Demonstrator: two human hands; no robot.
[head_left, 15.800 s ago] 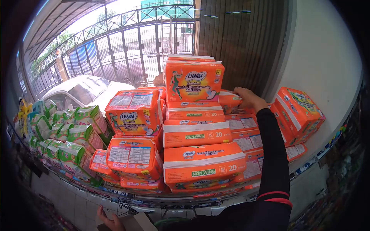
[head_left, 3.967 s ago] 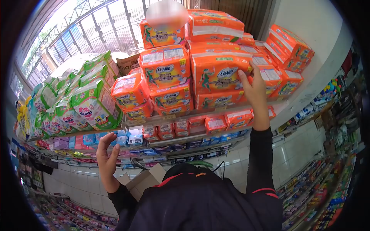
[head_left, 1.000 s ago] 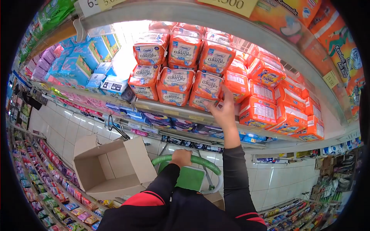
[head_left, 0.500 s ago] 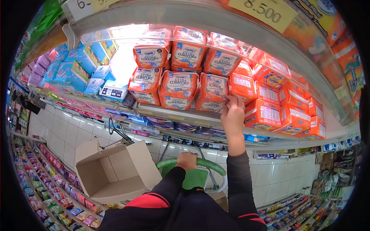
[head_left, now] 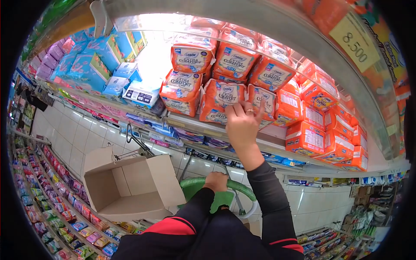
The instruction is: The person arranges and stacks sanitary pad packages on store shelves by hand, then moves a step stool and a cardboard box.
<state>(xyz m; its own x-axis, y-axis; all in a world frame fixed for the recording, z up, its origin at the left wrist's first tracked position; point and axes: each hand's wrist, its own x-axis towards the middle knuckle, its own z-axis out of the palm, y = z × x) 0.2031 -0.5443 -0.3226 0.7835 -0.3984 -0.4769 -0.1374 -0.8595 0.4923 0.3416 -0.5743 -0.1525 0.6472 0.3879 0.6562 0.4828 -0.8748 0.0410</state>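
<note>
My right hand [head_left: 243, 126] is raised to the shelf, against the front of the orange Charm Extra Comfort packs. Its index finger stretches up over the face of one pack [head_left: 264, 99], while the other fingers bend at the lower edge of the neighbouring pack [head_left: 222, 93]; it grasps neither. Lower down, my left hand [head_left: 216, 181] is wrapped round the green-covered handle [head_left: 242, 190] of a stand with pale legs. More Charm packs [head_left: 234, 58] are stacked behind and above.
An open cardboard box [head_left: 130, 184] stands to the left of the handle. Blue packs [head_left: 93, 65] fill the shelf's left, and more orange packs [head_left: 305, 138] its right. A clear shelf lip with a yellow price tag [head_left: 355, 41] hangs above. Another stocked rack [head_left: 65, 208] curves along the lower left.
My right hand has moved left along the shelf, from the right edge of the pack row onto the pack fronts. The view has shifted slightly; my left hand stays on the handle.
</note>
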